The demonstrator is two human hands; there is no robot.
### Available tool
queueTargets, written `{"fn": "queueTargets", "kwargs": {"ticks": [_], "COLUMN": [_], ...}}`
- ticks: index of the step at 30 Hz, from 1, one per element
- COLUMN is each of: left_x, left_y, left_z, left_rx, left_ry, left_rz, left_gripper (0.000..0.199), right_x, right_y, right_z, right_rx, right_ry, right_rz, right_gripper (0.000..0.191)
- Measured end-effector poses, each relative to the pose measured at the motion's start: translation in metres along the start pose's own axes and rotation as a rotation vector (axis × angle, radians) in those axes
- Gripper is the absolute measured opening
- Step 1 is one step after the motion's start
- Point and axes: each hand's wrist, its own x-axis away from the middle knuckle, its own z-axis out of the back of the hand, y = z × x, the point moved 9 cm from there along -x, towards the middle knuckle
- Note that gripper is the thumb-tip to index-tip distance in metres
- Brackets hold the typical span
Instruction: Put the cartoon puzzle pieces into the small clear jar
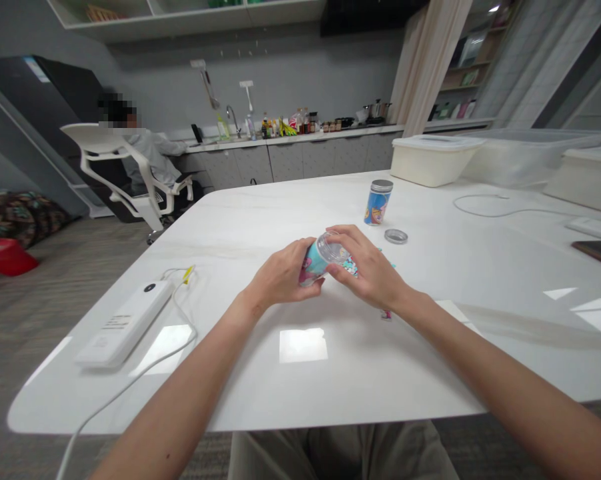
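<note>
My left hand (pixel 283 272) is closed around a clear plastic jar (pixel 314 262) with a light blue and pink printed wrap. The jar is tilted, its uncapped clear mouth facing right and up. My right hand (pixel 365 267) curls at that mouth, fingertips and thumb on the rim from both sides. A pile of small colourful flat pieces (pixel 350 265) lies on the table, partly hidden behind my right hand. One pink piece (pixel 385 315) lies apart beneath my right wrist. Farther back stand a blue printed jar (pixel 378 203) with a silver lid and, beside it, a loose silver lid (pixel 396 236).
A white power strip (pixel 128 323) with a cable lies at the left of the white table (pixel 240 400). Lidded bins (pixel 433 160) stand at the back right, near a thin cable and a dark phone (pixel 600 253). A person (pixel 150 157) sits at the far counter.
</note>
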Motion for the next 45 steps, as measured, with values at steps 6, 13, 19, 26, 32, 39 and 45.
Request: {"fn": "queueTargets", "kwargs": {"ticks": [6,13,19,26,32,39,45], "left_x": [-0.002,0.008,0.022,0.014,0.011,0.01,0.01], "left_y": [-0.003,-0.054,-0.082,-0.069,-0.06,-0.054,-0.053], "left_z": [0.0,-0.005,-0.01,-0.022,-0.021,-0.024,-0.023], "left_rx": [0.098,0.264,0.274,0.335,0.315,0.295,0.287], "left_ry": [-0.001,0.04,0.015,-0.074,-0.057,-0.078,-0.075], "left_rz": [0.087,0.607,0.795,0.681,0.562,0.512,0.495], "left_gripper": [0.059,0.039,0.052,0.053,0.049,0.051,0.051], "right_x": [0.0,0.008,0.028,0.033,0.026,0.024,0.022], "right_y": [0.0,0.076,0.124,0.109,0.104,0.107,0.108], "right_z": [0.006,0.032,0.002,-0.027,-0.028,-0.03,-0.028], "right_rx": [-0.112,-0.073,0.4,0.521,0.478,0.418,0.369], "right_ry": [0.069,0.358,-0.239,-0.483,-0.391,-0.355,-0.365], "right_rz": [0.001,-0.409,-0.664,-0.53,-0.476,-0.465,-0.47], "right_gripper": [0.036,0.02,0.041,0.053,0.032,0.021,0.023]}}
